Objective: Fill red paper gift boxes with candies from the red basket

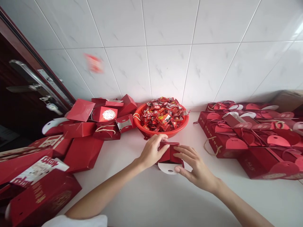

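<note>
Between my hands on the white tabletop is a small red gift box, its flaps partly folded, with a pale rounded flap on the near side. My left hand grips the box's left side, thumb over the top flap and fingers at the far edge. On the right, my right hand lays its fingers on the red flaps while its thumb touches the pale flap. Just beyond the box stands a red plastic basin heaped with red-wrapped candies.
Red boxes lie piled at the left, some on their sides. Rows of red boxes with cord handles fill the right. A tiled wall rises behind, and a dark door is at far left. A blurred red shape shows against the wall.
</note>
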The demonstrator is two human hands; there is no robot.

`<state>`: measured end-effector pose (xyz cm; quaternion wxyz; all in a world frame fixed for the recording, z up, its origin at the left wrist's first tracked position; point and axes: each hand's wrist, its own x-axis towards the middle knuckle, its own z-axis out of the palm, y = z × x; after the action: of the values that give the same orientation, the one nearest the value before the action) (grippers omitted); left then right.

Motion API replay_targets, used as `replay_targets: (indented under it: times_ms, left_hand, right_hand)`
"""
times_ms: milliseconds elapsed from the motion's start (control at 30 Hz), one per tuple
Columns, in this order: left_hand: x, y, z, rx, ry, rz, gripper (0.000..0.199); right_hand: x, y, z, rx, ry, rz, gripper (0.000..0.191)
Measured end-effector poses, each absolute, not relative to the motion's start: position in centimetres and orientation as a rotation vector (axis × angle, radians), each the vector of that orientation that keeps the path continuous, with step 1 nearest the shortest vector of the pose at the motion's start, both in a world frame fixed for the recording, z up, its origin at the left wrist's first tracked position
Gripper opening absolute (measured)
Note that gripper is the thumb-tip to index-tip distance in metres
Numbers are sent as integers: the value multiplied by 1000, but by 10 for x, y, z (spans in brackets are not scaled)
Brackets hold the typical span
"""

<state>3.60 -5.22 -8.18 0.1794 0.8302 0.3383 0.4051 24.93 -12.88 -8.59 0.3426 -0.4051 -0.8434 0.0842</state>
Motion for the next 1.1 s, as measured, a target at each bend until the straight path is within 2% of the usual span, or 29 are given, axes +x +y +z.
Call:
replay_targets:
  times_ms: [67, 133, 333, 400, 500, 600, 733, 933, 1100]
  left_hand:
    - [31, -54, -79, 2347, 891, 1084, 14]
    - [23, -55, -75, 2317, 860, 992, 21]
    - [9, -58, -69, 2112, 817, 630, 66]
    - [11, -60, -70, 2049, 891, 624, 61]
    - [19, -63, -72, 2001, 976, 698, 40]
    - [25, -65, -70, 2013, 1016, 664, 32]
    - [27, -67, -63, 2112, 1103, 515, 34]
    - [27, -66, -67, 2009, 1112, 607, 36]
    - [31, -66, -71, 1871, 1152, 732, 39]
  right_hand:
    - [253, -128, -88, -1026, -2224, 251, 44]
    - [256, -127, -89, -1033, -2197, 313, 46]
    - [249, -122, -94, -1215, -1859, 494, 26]
    - [247, -120, -97, -1230, -1750, 511, 29]
    - [250, -113, -105, -1243, -1628, 547, 44]
    - [256, -104, -109, -1313, -1582, 783, 51]
    - [260, -96, -106, -1378, -1525, 1126, 53]
    - [261, -94, -98, -1481, -1530, 1015, 61]
    - [273, -98, -79, -1316, -1374, 1244, 55]
